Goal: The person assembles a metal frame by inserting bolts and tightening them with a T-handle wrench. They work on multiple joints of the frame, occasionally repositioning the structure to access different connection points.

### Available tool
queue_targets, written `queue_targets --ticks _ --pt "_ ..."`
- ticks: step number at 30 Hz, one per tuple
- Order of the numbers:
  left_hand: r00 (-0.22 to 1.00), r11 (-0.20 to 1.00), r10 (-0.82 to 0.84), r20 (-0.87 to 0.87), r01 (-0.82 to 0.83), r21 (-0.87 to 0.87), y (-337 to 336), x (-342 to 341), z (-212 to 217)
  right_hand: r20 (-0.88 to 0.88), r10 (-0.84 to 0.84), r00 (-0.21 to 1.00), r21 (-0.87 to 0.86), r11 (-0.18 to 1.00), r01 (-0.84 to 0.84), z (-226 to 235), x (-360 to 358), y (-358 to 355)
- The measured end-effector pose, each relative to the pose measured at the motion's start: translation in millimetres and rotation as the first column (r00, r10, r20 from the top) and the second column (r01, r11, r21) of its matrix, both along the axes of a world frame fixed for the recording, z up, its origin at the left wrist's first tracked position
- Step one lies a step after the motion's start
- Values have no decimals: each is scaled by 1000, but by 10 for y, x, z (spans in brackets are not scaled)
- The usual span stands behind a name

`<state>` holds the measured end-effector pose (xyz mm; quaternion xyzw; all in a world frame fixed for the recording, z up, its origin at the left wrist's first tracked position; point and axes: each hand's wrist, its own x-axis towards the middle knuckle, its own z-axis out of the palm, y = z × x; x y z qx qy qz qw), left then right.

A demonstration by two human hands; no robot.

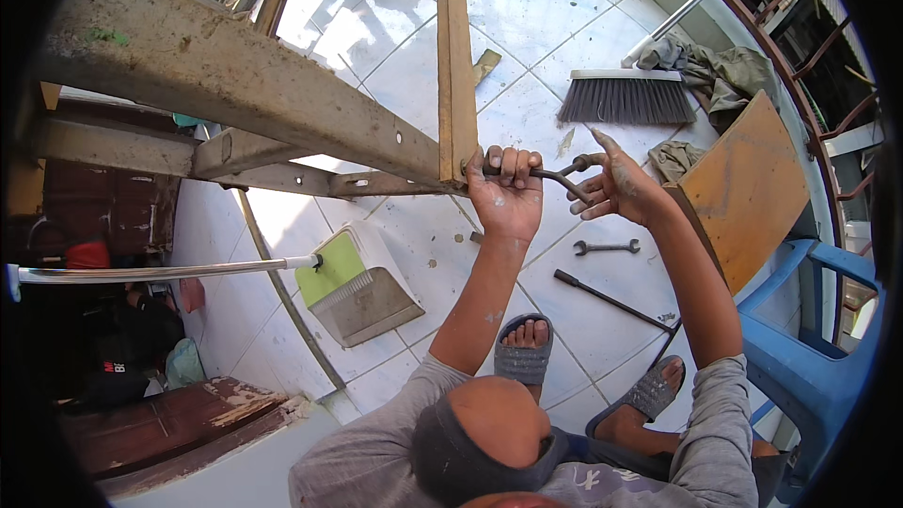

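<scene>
Left hand (507,196) around 1 Y-shaped wrench (553,175)

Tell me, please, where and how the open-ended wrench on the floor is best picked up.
I'd pinch the wrench at the middle of its shank, from above, thumb and fingers on its two long edges. It lies flat on the tiles, uncovered, its slim shank between wider heads, so the middle should balance best.

Items present: two hands (505,193), two sandals (524,363), one held black tool (553,174), one spanner (607,247), one floor-laid black wrench (613,301), one broom (625,101), one dustpan (367,306).
</scene>
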<state>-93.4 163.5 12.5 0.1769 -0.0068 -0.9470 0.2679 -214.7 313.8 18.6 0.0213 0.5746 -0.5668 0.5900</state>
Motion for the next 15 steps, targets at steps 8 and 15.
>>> queue_targets --ticks 8,15 --pt "953 990 139 268 -128 -60 231 -77 420 -903 -376 209 -407 904 -132 -32 117 -270" --pt "998 992 32 -52 -38 -124 11 23 -16 -544 -348 764 -319 927 195 -203 399 80"
